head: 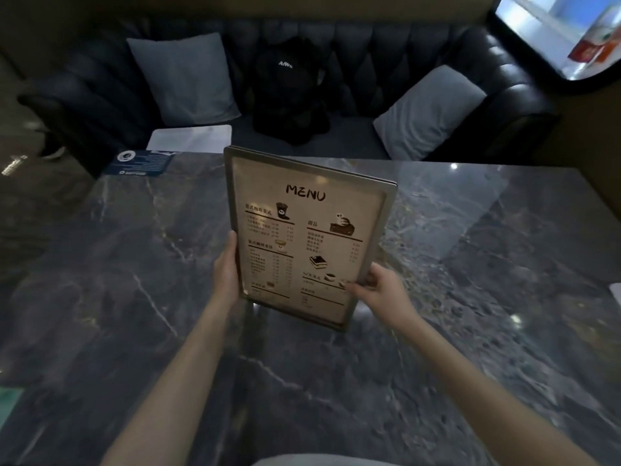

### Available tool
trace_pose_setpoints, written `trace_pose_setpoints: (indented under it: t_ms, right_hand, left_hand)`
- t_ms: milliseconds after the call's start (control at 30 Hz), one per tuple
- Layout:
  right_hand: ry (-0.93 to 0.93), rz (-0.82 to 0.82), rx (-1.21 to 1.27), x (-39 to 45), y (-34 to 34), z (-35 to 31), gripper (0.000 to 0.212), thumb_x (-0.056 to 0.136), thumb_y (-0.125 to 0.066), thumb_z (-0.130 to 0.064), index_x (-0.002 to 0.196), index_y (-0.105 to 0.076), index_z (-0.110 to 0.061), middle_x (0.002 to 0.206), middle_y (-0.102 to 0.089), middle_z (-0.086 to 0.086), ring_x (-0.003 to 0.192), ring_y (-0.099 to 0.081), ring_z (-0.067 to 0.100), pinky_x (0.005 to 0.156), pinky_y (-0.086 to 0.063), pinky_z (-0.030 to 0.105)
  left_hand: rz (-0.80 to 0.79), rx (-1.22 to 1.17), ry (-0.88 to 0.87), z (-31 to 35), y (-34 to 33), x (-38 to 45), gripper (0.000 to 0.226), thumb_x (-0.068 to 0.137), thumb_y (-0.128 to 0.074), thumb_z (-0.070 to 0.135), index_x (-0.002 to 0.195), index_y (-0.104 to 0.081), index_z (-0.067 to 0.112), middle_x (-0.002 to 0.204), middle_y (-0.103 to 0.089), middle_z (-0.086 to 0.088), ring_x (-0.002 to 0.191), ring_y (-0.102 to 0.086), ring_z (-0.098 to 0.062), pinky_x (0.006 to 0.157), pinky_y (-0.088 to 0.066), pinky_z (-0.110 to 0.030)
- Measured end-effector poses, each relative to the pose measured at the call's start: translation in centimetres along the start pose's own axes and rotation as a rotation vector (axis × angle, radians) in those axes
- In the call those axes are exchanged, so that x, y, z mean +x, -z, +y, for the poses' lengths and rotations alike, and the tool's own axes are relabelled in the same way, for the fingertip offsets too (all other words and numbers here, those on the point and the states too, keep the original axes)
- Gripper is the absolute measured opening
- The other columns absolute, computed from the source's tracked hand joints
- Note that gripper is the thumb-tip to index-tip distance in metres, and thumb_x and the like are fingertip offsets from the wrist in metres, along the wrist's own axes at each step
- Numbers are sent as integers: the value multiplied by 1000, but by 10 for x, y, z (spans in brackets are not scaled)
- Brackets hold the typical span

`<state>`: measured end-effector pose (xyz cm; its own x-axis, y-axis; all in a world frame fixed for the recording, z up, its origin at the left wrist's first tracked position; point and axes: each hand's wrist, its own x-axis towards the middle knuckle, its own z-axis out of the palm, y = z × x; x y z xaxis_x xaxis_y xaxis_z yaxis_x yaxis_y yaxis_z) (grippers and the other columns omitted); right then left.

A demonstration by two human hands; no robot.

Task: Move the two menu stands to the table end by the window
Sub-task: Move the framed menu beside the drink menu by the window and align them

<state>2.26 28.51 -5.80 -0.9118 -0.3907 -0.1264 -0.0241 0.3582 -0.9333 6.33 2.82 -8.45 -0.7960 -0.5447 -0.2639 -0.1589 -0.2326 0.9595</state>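
I held one menu stand (309,237) with both hands, above the middle of the table (134,264). My left hand (226,270) gripped its left edge; the thumb lay along the frame and the other fingers were hidden behind it. My right hand (379,290) pinched the lower right corner, thumb on the front, the fingers behind and partly visible through the frame. The stand was a little tilted, and its foot was hidden, so I could not tell if it touched the table or was just over it. The word MENU was clear, but the small lines under it were too blurred to read. I saw only this one stand.

The table was dark marble with pale veins and some light reflections. On its far left corner a blue card (141,161) lay flat; its print was too small to make out. A pale object (615,294) was cut off at the right edge of the view.

Behind the table stood a dark leather sofa (386,45). On it were two grey cushions, one to the left (184,75) and one to the right (430,112), and between them a black backpack (289,92) with small white letters. A white sheet (190,137) lay on the seat near the left cushion. The window (551,31) was at the upper right, bright and partly cut off.
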Motion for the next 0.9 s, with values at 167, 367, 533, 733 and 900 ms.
trace_pose_setpoints:
  t_ms: [167,367,533,733,900]
  right_hand:
    - [-34,-69,108,3,5,-5,23,80,-64,-1,97,-61,-16,94,-68,-6,79,-65,-6,69,-53,11]
    - [-56,-128,80,6,12,-13,26,79,-65,-3,105,-63,-6,104,-68,3,89,-66,6,76,-55,18]
    - [-62,-176,35,7,20,-21,26,78,-66,-2,103,-64,-7,107,-69,8,90,-66,12,74,-56,23]
    - [-72,-215,91,-1,46,-27,30,77,-68,-4,105,-62,-11,107,-70,7,88,-68,9,73,-58,24]
    - [-89,-149,81,-11,93,-29,32,78,-67,-5,108,-60,-8,109,-69,9,91,-68,14,75,-59,28]
  left_hand:
    - [-92,-61,82,-2,5,5,60,66,-59,72,100,-71,24,105,-73,-3,97,-68,-19,70,-57,-33]
    - [-142,-82,72,2,5,3,55,68,-57,69,99,-72,26,104,-73,0,96,-68,-16,65,-57,-27]
    - [-132,-153,74,5,-5,-4,49,74,-52,65,97,-72,26,103,-74,1,98,-68,-15,71,-56,-31]
    - [-122,-175,145,19,-35,-4,62,62,-61,67,101,-70,21,106,-72,-4,97,-68,-18,80,-53,-39]
    - [-193,-146,193,30,-86,-6,66,60,-60,69,105,-69,21,108,-72,-4,100,-67,-19,84,-51,-43]
